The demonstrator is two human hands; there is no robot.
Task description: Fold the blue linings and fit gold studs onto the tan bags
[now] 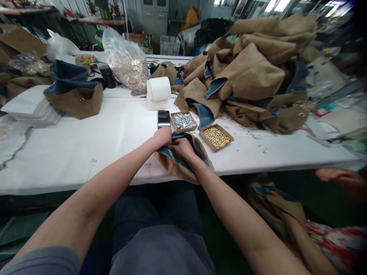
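Note:
At the table's front edge lies a brown fabric bag [177, 168] with blue lining, its mouth towards me. My left hand [163, 136] is closed on the bag's far rim. Fingers of my right hand [182, 148] reach inside the opening and pinch close to the left hand; what lies between the fingertips is hidden. Just beyond the hands sits a small cardboard tray of silver metal pieces [183, 121], and a dark phone-like object [164, 118] is beside it. Right of these is a tray of gold rivet-like pieces [216, 137].
A large heap of brown bags [252, 72] covers the back right. Further left stand a finished-looking bag [77, 99], a stack of white sheets [31, 103] and a plastic sack of metal parts [126, 61]. A co-worker's arm [304, 236] holds another bag at the right.

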